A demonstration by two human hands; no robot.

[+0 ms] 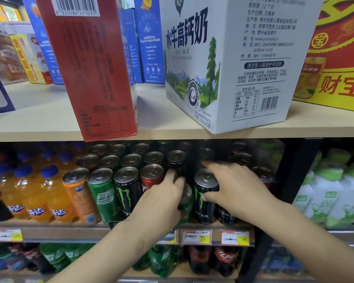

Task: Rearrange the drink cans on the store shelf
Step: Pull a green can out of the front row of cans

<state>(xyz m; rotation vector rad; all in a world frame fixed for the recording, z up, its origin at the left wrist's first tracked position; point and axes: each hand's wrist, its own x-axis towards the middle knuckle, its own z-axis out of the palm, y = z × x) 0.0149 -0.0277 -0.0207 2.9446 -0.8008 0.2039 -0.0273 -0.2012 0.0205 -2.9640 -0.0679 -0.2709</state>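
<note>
Slim drink cans (pixel 129 170) stand upright in packed rows on the middle shelf (pixel 70 231), orange, green, black and red at the front, silver tops up, one green can (pixel 187 199) tilted.

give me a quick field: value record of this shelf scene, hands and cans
setting: store shelf with drinks below, cartons above
left hand: on a green can in the front row
right hand: wrapped around a black can with a green claw logo
front row, left of hands: orange can, green can, black can, red can
far left: orange soda bottles
task state: under way
</note>
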